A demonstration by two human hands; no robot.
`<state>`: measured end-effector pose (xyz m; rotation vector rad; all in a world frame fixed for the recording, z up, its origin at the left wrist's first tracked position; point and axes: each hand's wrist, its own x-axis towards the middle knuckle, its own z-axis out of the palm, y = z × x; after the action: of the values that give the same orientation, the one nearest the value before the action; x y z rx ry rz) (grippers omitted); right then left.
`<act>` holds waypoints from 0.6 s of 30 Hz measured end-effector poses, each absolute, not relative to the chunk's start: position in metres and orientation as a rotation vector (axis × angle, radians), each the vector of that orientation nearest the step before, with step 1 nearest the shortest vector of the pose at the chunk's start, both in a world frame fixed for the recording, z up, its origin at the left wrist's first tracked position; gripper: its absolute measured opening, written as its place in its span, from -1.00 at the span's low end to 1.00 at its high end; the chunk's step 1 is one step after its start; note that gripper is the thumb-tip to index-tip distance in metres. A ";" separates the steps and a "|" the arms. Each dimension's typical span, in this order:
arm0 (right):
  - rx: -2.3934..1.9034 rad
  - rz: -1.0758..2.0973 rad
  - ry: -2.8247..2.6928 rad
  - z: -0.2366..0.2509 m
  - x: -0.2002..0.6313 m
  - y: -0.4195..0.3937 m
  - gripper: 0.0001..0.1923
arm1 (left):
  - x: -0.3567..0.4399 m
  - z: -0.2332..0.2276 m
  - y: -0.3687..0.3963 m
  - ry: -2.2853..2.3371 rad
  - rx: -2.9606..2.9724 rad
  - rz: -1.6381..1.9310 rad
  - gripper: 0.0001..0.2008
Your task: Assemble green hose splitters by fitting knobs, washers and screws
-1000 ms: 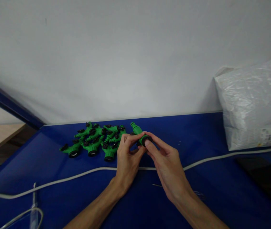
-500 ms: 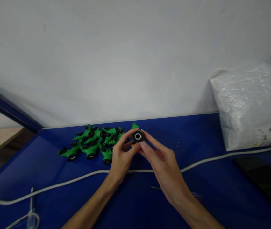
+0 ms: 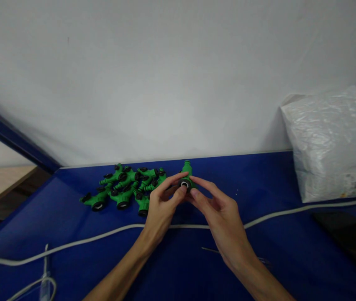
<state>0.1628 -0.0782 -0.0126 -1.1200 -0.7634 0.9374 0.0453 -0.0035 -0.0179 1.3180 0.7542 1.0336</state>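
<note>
Both my hands hold one green hose connector (image 3: 186, 172) above the blue table (image 3: 272, 246). Its black ring end faces me and its green nozzle points away toward the wall. My left hand (image 3: 160, 209) pinches it from the left with thumb and fingers. My right hand (image 3: 220, 215) grips the black end from the right with its fingertips. Just left of my hands lies a heap of several green connectors with black caps (image 3: 124, 188) on the table.
A white cable (image 3: 102, 236) runs across the table from left to right under my wrists. A large white plastic bag (image 3: 333, 142) stands at the right against the white wall. A thin metal tool (image 3: 211, 250) lies by my right wrist. A clear looped cord (image 3: 44, 284) sits at bottom left.
The connector has turned in my fingers: a second ago it lay sideways with the nozzle to the left, now its black end faces me and the nozzle points away.
</note>
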 end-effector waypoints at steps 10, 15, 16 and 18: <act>-1.033 0.917 -0.758 -0.015 0.164 -0.078 -0.75 | 0.040 -0.016 0.007 0.778 1.337 0.952 -0.59; -1.038 0.898 -0.757 -0.017 0.164 -0.078 -0.76 | 0.040 -0.018 0.005 0.785 1.389 0.988 -0.63; -1.039 0.895 -0.756 -0.017 0.164 -0.078 -0.77 | 0.040 -0.019 0.005 0.790 1.400 0.991 -0.64; -1.037 0.895 -0.748 -0.017 0.163 -0.078 -0.77 | 0.040 -0.019 0.004 0.795 1.421 0.990 -0.65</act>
<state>0.1631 -0.0779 -0.0167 -1.0367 -0.7481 0.8946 0.0400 0.0036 -0.0191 1.4209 0.7955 0.9897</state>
